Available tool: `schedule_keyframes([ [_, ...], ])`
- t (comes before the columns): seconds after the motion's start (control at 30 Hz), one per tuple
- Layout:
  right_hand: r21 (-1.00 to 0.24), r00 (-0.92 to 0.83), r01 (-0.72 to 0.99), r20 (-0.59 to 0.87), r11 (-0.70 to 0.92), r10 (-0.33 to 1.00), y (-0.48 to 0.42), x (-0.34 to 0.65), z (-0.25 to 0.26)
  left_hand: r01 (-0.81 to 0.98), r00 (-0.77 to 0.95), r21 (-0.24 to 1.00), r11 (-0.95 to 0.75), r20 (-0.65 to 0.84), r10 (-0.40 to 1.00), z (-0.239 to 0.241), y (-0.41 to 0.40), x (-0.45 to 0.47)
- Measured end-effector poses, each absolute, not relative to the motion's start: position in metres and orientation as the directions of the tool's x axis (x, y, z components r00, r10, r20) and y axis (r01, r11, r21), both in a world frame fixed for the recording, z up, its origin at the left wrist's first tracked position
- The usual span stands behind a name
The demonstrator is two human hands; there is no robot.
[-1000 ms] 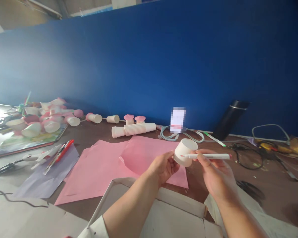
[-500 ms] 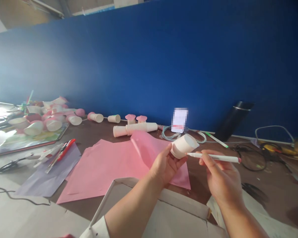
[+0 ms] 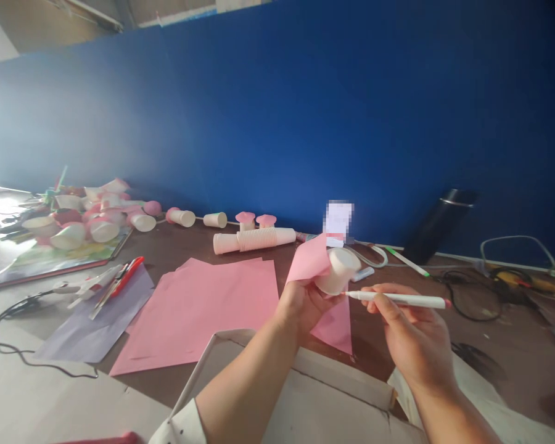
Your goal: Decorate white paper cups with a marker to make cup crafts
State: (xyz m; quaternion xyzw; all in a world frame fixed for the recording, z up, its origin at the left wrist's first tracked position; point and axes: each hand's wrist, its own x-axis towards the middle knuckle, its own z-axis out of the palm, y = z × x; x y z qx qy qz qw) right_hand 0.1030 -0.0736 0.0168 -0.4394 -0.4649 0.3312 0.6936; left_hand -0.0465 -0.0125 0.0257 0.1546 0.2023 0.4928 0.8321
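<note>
My left hand (image 3: 308,305) is closed around a small white paper cup (image 3: 337,271), which tilts with one end toward the upper right. A pink paper sheet (image 3: 311,259) bends up behind that hand and against the cup; part of it also shows below the fingers. Between the thumb and fingers of my right hand (image 3: 414,327) is a white felt-tip pen (image 3: 407,300) with a red end. Its tip points left, close to the cup's lower edge and my left fingertips; whether it touches cannot be made out.
More pink paper (image 3: 213,308) lies on the brown table. Behind it rests a stack of paper cups (image 3: 259,239) on its side. A red utility knife (image 3: 127,276) sits on purple paper (image 3: 92,324). A white box (image 3: 342,407) is under my forearms; a dark bottle (image 3: 439,228) leans at right.
The pink sheet has swung up beside the cup, baring the table behind it. The cup has turned and shifted slightly in my left hand. The pen tip has dropped a little.
</note>
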Motion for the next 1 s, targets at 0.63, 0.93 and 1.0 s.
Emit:
schedule_keyframes([
  [0.63, -0.667, -0.047, -0.686, -0.359, -0.292, 0.932, -0.053, 0.096, -0.004, -0.897, -0.245, 0.434, -0.079, -0.341, 0.907, 0.029, 0.025, -0.101],
  [0.93, -0.772, 0.012, -0.598, -0.278, -0.217, 0.960, -0.051, 0.107, -0.010, -0.801, -0.367, 0.594, 0.077, -0.589, 0.720, 0.019, 0.030, -0.107],
  [1.0, -0.778, 0.043, -0.600, -0.266, -0.187, 0.963, -0.049, 0.112, -0.013, -0.799, -0.308, 0.586, 0.133, -0.590, 0.746, 0.018, 0.029, -0.103],
])
